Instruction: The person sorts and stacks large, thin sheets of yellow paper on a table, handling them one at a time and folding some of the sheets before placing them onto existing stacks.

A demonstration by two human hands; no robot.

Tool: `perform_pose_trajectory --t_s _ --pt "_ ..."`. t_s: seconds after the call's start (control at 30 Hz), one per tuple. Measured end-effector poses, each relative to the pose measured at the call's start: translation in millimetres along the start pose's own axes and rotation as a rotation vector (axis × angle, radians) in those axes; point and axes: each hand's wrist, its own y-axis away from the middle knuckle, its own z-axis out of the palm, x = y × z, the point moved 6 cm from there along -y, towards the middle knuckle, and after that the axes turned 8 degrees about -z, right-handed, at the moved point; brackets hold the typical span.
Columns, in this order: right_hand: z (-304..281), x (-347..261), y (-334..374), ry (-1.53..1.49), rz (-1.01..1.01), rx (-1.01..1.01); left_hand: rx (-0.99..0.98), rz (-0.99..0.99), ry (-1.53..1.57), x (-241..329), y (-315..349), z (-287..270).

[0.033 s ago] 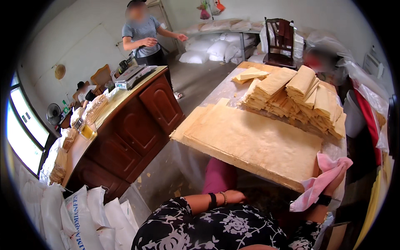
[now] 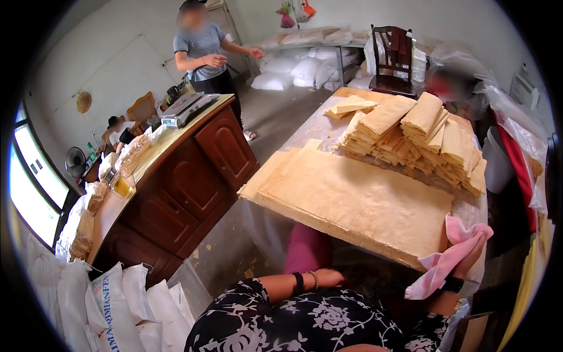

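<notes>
right hand (image 2: 467, 261), 4 o'clock, at pink cloth (image 2: 448, 257) beside sheet stack (image 2: 352, 196) edge; left hand (image 2: 329, 278), 5 o'clock; grips: can't tell; open floor (image 2: 272, 114), 12.

At left, a tall dark-framed glass window (image 2: 36, 186) glows; far right, a dark-brown slatted wooden chair (image 2: 392, 83) stands before a plain whitish wall (image 2: 457, 23).
</notes>
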Motion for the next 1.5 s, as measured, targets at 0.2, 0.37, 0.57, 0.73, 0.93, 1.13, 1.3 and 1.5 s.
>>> perform_pose_trajectory --t_s 0.2,0.37,0.57,0.73,0.93,1.13,1.3,1.5 --pt "17.0 -41.9 41.1 -0.288 0.265 0.055 -0.065 -0.062 -0.027 1.9 7.6 0.2" --pt "21.9 -63.0 89.6 -0.29 0.322 -0.282 -0.079 -0.085 0.051 7.1 8.8 -4.1" --pt "-39.0 -49.8 75.8 -0.148 0.338 -0.417 -0.021 -0.009 0.043 8.7 8.8 -6.0" --pt "-68.9 -45.8 83.7 -0.081 0.375 -0.478 -0.078 -0.053 0.048 14.1 11.4 -9.5" --pt "-85.6 -52.0 100.0 -0.065 0.393 -0.536 -0.041 0.01 0.006 7.6 5.4 -1.4" --pt "-67.3 -74.0 114.6 -0.187 0.473 -0.557 -0.105 -0.022 -0.02 1.5 -5.4 6.3" --pt "-68.3 -79.5 126.5 -0.174 0.597 -0.683 -0.112 -0.021 -0.048 -6.4 -6.0 10.9" --pt "-103.3 -110.8 110.4 0.021 0.482 -0.639 -0.093 0.046 -0.067 -1.7 -12.4 9.7"
